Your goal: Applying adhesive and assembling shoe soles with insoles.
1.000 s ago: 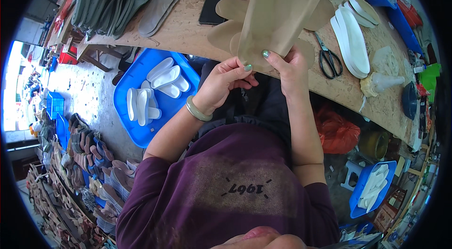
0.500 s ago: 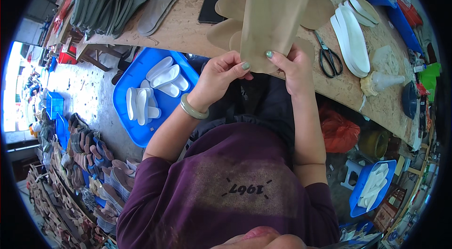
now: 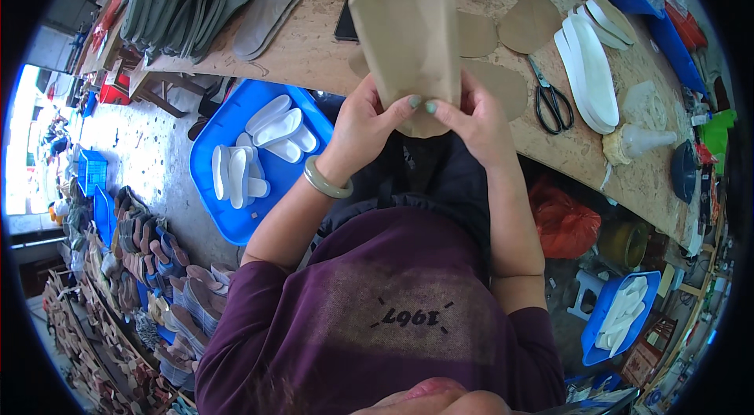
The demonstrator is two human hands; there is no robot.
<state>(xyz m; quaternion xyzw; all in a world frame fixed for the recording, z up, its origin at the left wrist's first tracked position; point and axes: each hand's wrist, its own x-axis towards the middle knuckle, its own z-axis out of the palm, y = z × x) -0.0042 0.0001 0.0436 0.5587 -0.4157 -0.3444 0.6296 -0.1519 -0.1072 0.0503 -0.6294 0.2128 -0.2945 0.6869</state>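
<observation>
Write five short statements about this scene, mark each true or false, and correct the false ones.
1. The left hand and right hand both hold the tan sole-shaped piece. True.
2. The bracelet is worn on the right. False: it is on the left.
3. The black-handled scissors lie left of the white soles. True.
4. The red bag lies on the tabletop. False: it is below it.
5. The left blue tray holds white pieces. True.

On table [image 3: 314, 65], 1 phone [image 3: 345, 24] left of scissors [image 3: 543, 85]

Left hand [image 3: 357, 132], right hand [image 3: 483, 128], tan insole [image 3: 406, 34] in both (scissors [image 3: 543, 84] nearby)
</observation>
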